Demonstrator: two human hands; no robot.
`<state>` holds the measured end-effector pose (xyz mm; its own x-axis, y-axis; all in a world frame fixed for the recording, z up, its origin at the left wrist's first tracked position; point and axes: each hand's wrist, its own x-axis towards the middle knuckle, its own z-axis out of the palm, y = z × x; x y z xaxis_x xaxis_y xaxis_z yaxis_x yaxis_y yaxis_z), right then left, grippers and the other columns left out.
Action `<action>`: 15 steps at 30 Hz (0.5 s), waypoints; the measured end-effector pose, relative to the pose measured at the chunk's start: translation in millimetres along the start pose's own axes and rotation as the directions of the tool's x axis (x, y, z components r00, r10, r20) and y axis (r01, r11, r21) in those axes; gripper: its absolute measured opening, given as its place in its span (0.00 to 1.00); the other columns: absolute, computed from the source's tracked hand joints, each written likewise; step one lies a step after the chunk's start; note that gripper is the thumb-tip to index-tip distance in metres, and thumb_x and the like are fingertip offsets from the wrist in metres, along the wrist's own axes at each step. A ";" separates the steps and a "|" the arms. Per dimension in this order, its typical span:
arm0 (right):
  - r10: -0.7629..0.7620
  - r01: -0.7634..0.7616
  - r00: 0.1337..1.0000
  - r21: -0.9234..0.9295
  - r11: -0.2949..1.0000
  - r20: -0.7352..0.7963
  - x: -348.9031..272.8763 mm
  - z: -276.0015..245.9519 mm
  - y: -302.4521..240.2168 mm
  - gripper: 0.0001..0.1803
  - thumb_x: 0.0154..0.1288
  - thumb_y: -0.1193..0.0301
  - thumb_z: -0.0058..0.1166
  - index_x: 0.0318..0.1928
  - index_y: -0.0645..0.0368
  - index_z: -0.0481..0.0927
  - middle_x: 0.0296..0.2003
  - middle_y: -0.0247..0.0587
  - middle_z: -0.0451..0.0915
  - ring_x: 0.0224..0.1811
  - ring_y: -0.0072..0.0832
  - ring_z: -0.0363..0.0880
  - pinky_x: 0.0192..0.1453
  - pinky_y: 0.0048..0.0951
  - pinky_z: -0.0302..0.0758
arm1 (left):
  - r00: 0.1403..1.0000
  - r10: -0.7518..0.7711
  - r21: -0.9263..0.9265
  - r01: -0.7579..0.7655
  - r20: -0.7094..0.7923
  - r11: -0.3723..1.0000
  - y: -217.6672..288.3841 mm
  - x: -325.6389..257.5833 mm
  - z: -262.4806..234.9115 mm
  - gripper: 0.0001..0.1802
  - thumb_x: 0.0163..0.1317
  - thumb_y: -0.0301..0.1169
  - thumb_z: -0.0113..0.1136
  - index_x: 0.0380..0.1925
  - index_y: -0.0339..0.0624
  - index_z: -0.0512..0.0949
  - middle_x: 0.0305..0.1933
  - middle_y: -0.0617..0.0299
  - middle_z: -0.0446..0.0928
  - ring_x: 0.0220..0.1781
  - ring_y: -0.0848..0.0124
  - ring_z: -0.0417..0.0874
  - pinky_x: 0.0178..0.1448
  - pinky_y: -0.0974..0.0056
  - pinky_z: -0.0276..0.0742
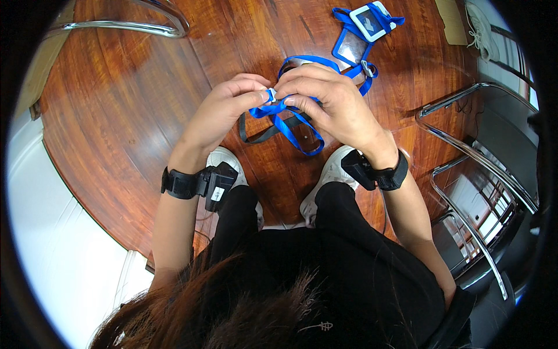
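Both my hands meet over the wooden floor, fingers pinched together. My left hand grips a small white clip with blue strap in it. My right hand pinches the blue lanyard just beside the clip; its fingertips nearly touch the left ones. Loops of the blue ribbon hang below the hands, with a dark strap among them. Part of the lanyard passes behind my right hand and is hidden there.
At the far right on the floor lie a blue-framed badge holder and a white-framed one with blue straps. Metal-framed chairs stand on the right. A chrome chair leg is at the far left. My white shoes are below the hands.
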<state>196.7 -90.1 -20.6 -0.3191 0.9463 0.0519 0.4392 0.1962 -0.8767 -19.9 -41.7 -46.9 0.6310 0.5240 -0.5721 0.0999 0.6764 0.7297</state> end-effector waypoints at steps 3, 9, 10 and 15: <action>0.067 -0.064 0.997 -0.106 0.992 0.028 -2.9 -0.9 0.8 0.05 0.62 0.76 0.56 0.38 0.60 0.80 0.36 0.42 0.79 0.40 0.39 0.79 0.44 0.35 0.75 | 0.995 0.063 0.107 -0.054 -0.081 0.993 0.0 1.5 1.9 0.11 0.66 0.29 0.55 0.43 0.33 0.78 0.51 0.63 0.72 0.46 0.75 0.75 0.54 0.70 0.70; 0.204 -0.200 0.978 -0.102 0.974 0.028 -8.2 3.0 -1.5 0.07 0.66 0.79 0.51 0.43 0.60 0.75 0.35 0.44 0.74 0.38 0.40 0.77 0.42 0.34 0.74 | 0.994 -0.102 0.016 0.103 -0.033 0.995 13.7 -1.8 4.9 0.09 0.68 0.31 0.54 0.42 0.36 0.77 0.36 0.67 0.76 0.27 0.85 0.67 0.30 0.78 0.62; 0.211 -0.207 0.977 -0.106 0.973 0.032 -8.3 3.8 -1.5 0.07 0.66 0.80 0.50 0.44 0.60 0.74 0.36 0.44 0.73 0.38 0.40 0.77 0.42 0.34 0.73 | 0.995 -0.104 -0.010 0.103 -0.013 0.995 14.7 -2.4 6.9 0.09 0.69 0.30 0.52 0.43 0.37 0.76 0.35 0.67 0.76 0.25 0.87 0.64 0.27 0.80 0.58; 0.220 -0.221 0.975 -0.126 0.967 -0.025 -9.1 4.0 2.1 0.10 0.62 0.82 0.49 0.43 0.61 0.75 0.41 0.50 0.76 0.42 0.49 0.78 0.44 0.41 0.75 | 0.989 -0.121 -0.163 0.134 0.087 0.977 17.4 -3.7 7.1 0.06 0.71 0.29 0.50 0.41 0.40 0.74 0.30 0.70 0.72 0.20 0.89 0.59 0.22 0.82 0.53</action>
<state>197.1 -99.4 -24.8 -0.1937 0.9724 -0.1302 0.6011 0.0128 -0.7991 -15.1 -35.5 -29.4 0.6787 0.3910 -0.6217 0.0570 0.8159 0.5754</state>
